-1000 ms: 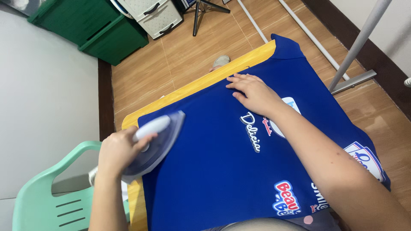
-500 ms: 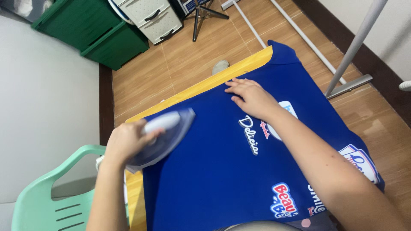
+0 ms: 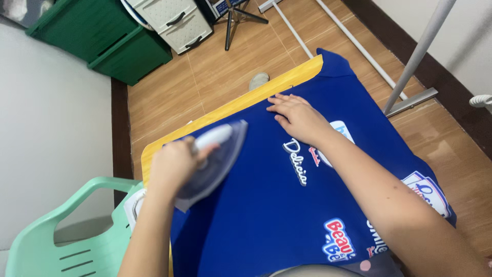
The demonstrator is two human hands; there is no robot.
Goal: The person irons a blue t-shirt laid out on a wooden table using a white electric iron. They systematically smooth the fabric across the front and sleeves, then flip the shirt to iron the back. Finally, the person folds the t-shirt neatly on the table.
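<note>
While left hand [image 3: 174, 164] grips iron [image 3: 212, 159], flat right hand [image 3: 297, 117] nears shirt [image 3: 266, 205] edge.

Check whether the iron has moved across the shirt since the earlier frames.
Yes. The iron, held by the left hand, has slid forward, toward the yellow board edge.

Yellow ironing board [image 3: 230, 106] on wooden floor [image 3: 215, 66], blue shirt [image 3: 266, 205] spread flat (patches showing)

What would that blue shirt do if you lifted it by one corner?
The blue shirt would probably go limp: it drapes over the edge of the yellow board. It looks thin and likely light. It may slide or bunch under the iron, which may be why the right hand lies flat on it.
</note>
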